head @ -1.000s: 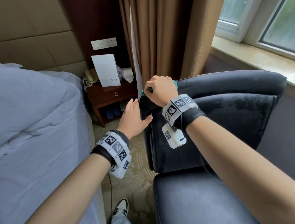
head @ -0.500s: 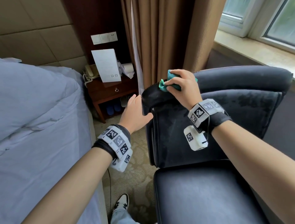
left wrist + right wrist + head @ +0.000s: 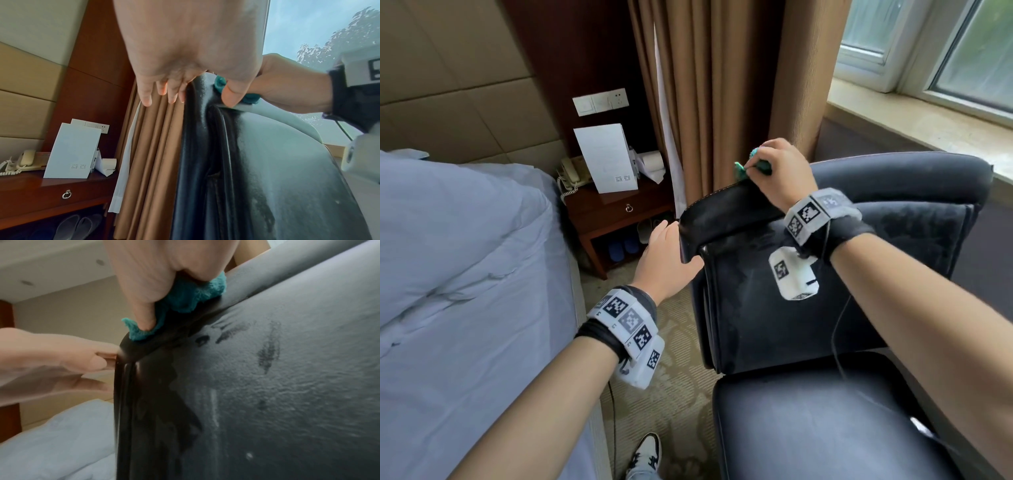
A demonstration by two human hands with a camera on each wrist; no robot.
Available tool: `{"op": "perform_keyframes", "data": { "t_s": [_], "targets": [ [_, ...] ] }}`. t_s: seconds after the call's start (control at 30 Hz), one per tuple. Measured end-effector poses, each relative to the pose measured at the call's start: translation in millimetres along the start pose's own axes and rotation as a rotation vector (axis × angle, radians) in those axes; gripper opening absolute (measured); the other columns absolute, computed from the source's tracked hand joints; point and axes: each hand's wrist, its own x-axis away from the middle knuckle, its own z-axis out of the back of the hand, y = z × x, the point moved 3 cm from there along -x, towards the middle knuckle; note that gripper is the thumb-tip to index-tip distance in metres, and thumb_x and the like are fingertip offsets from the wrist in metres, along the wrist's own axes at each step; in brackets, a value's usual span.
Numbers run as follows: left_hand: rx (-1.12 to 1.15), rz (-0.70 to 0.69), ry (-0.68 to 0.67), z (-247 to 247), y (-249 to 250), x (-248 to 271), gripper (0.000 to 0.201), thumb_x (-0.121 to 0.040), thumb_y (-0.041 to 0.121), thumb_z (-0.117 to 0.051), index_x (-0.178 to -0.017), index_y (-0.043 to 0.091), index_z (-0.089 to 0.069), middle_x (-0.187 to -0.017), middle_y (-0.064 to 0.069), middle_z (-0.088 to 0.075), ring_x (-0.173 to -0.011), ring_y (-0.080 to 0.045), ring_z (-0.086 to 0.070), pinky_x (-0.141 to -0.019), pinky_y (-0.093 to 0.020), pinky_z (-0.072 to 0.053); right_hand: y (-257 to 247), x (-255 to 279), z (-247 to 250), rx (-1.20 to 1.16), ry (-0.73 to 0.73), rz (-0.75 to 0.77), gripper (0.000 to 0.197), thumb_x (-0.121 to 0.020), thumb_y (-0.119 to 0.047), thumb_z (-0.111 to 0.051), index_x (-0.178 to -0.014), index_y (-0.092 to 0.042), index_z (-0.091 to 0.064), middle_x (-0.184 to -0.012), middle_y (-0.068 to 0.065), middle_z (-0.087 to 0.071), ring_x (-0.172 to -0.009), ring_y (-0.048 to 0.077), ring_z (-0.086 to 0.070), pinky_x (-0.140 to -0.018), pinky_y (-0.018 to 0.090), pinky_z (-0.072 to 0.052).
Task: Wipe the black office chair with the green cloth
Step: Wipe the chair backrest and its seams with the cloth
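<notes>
The black leather chair fills the lower right of the head view, dusty grey except for a darker wiped patch on its near arm. My right hand grips the bunched green cloth and presses it on the top of that arm, close to the curtain. In the right wrist view the cloth sits under my fingers on the rounded edge. My left hand rests with straight fingers against the arm's front end, its thumb on the inner side. It holds nothing.
A bed with a pale blue duvet lies on the left. A wooden nightstand with a phone and a white card stands behind the chair arm. Brown curtains hang just past the cloth. The window sill runs along the right.
My right hand has slid the cloth along the top of the chair arm, from its front end away toward the curtain. The left hand has stayed on the front end.
</notes>
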Motion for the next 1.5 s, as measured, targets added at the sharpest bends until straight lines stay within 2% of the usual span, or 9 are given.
{"op": "perform_keyframes", "data": {
  "t_s": [0.07, 0.2, 0.37, 0.53, 0.7, 0.83, 1.1, 1.33, 1.5],
  "targets": [
    [-0.007, 0.000, 0.008, 0, 1, -2, 0.052, -0.088, 0.027, -0.057, -0.136, 0.014, -0.040, -0.144, -0.002, -0.040, -0.144, -0.018, -0.012, -0.110, -0.039, -0.026, 13, -3, 8, 0.073, -0.062, -0.025, 0.012, -0.085, -0.019, -0.061, -0.090, -0.016, -0.072, -0.110, 0.008, -0.060, -0.103, 0.028, -0.056, -0.086, 0.033, -0.044],
    [-0.001, -0.014, 0.015, 1, 6, -2, 0.043, -0.088, 0.023, -0.058, -0.127, 0.011, -0.047, -0.133, -0.005, -0.048, -0.141, -0.022, -0.019, -0.106, -0.040, -0.030, 16, 13, 12, 0.020, 0.077, -0.081, 0.013, -0.086, -0.019, -0.060, -0.087, -0.015, -0.073, -0.100, 0.009, -0.065, -0.095, 0.029, -0.058, -0.081, 0.032, -0.044],
    [0.006, -0.030, 0.034, -2, 5, -6, 0.026, -0.086, 0.021, -0.060, -0.108, 0.010, -0.053, -0.110, -0.003, -0.052, -0.132, -0.024, -0.030, -0.097, -0.037, -0.036, -42, 36, -25, -0.014, 0.050, 0.121, 0.010, -0.082, -0.016, -0.065, -0.086, -0.012, -0.073, -0.094, 0.008, -0.067, -0.094, 0.027, -0.058, -0.085, 0.033, -0.043],
    [-0.030, -0.032, 0.041, -11, -1, -10, 0.027, -0.086, 0.026, -0.059, -0.107, 0.011, -0.050, -0.111, -0.004, -0.050, -0.127, -0.021, -0.030, -0.090, -0.031, -0.033, -41, 28, -27, 0.085, -0.077, 0.173, 0.019, -0.092, -0.022, -0.056, -0.104, -0.017, -0.070, -0.106, 0.005, -0.062, -0.102, 0.022, -0.053, -0.079, 0.026, -0.041],
    [-0.005, -0.010, 0.058, -26, -11, -22, 0.038, -0.082, 0.038, -0.058, -0.108, 0.012, -0.050, -0.114, -0.003, -0.048, -0.126, -0.021, -0.031, -0.090, -0.027, -0.032, 6, 21, 8, 0.070, 0.004, 0.044, 0.016, -0.088, -0.017, -0.058, -0.094, -0.014, -0.072, -0.103, 0.010, -0.064, -0.097, 0.030, -0.057, -0.079, 0.033, -0.046],
    [-0.031, -0.033, 0.039, -27, -9, -29, 0.041, -0.078, 0.042, -0.058, -0.103, 0.011, -0.050, -0.111, -0.003, -0.047, -0.126, -0.022, -0.031, -0.091, -0.031, -0.035, 1, 21, 7, 0.110, 0.014, -0.046, 0.015, -0.088, -0.014, -0.057, -0.088, -0.011, -0.071, -0.103, 0.009, -0.062, -0.099, 0.027, -0.054, -0.075, 0.025, -0.037],
    [-0.053, -0.032, 0.056, -28, -7, -28, 0.052, -0.079, 0.038, -0.060, -0.118, 0.006, -0.046, -0.118, -0.011, -0.047, -0.128, -0.027, -0.026, -0.100, -0.036, -0.033, -70, 19, -42, 0.215, -0.245, 0.194, 0.021, -0.092, -0.016, -0.051, -0.100, -0.016, -0.070, -0.105, 0.007, -0.059, -0.099, 0.025, -0.055, -0.074, 0.029, -0.041],
    [0.005, -0.023, 0.054, -30, -4, -28, 0.041, -0.083, 0.032, -0.058, -0.114, 0.008, -0.046, -0.119, -0.007, -0.045, -0.125, -0.022, -0.028, -0.095, -0.029, -0.032, -6, 9, 7, 0.143, -0.222, 0.076, 0.020, -0.090, -0.019, -0.054, -0.098, -0.020, -0.072, -0.106, 0.009, -0.062, -0.100, 0.029, -0.057, -0.084, 0.034, -0.046],
    [0.016, -0.023, 0.060, -31, 2, -30, 0.039, -0.083, 0.029, -0.058, -0.115, 0.010, -0.046, -0.121, -0.006, -0.045, -0.126, -0.021, -0.028, -0.094, -0.028, -0.031, 48, 4, 60, 0.234, -0.163, -0.158, 0.023, -0.089, -0.017, -0.052, -0.101, -0.021, -0.072, -0.112, 0.011, -0.064, -0.104, 0.032, -0.056, -0.090, 0.035, -0.043]
  ]
}}
